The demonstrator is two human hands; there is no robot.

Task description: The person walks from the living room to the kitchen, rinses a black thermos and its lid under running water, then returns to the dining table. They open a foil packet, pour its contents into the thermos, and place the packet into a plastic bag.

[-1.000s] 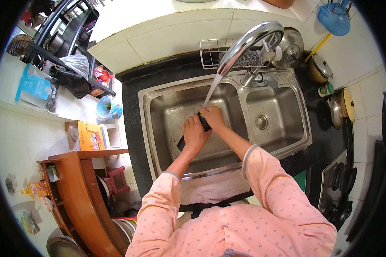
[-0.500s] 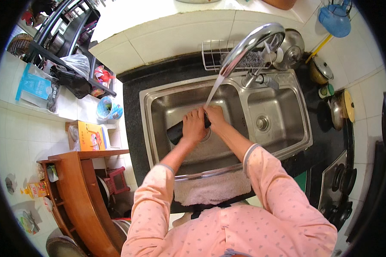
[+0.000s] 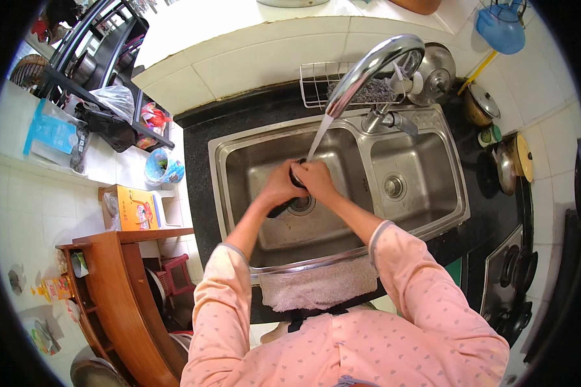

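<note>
Dark object (image 3: 289, 195), black, shape not resolvable, sits over the left basin of the double steel sink (image 3: 239, 193), roughly at 12 o'clock from the person's chest.

Head view, single frame:
- Left hand (image 3: 279, 186) wraps the dark object from its 9 o'clock side; fingers curled and closed round it, individual fingertips hidden.
- Right hand (image 3: 316, 179) touches the same object from the 3 o'clock side; fingers bent and pressed together against it. Both hands meet, knuckles up.
- Water stream (image 3: 316, 138) falls from the curved chrome faucet (image 3: 374, 68) and lands where the hands meet.
- Drain of the left basin lies just under the hands, partly covered by the object.
- Right basin at 3 o'clock of the hands, its drain (image 3: 394, 187) uncovered.
- Wire rack (image 3: 323, 84) behind the sink at 12 o'clock.
- Grey cloth (image 3: 316, 287) draped over the sink's front edge at 6 o'clock.
- Pink sleeves (image 3: 226, 290) run in from the lower edge.
- Wooden shelf unit (image 3: 119, 284) at 8 o'clock.
</note>
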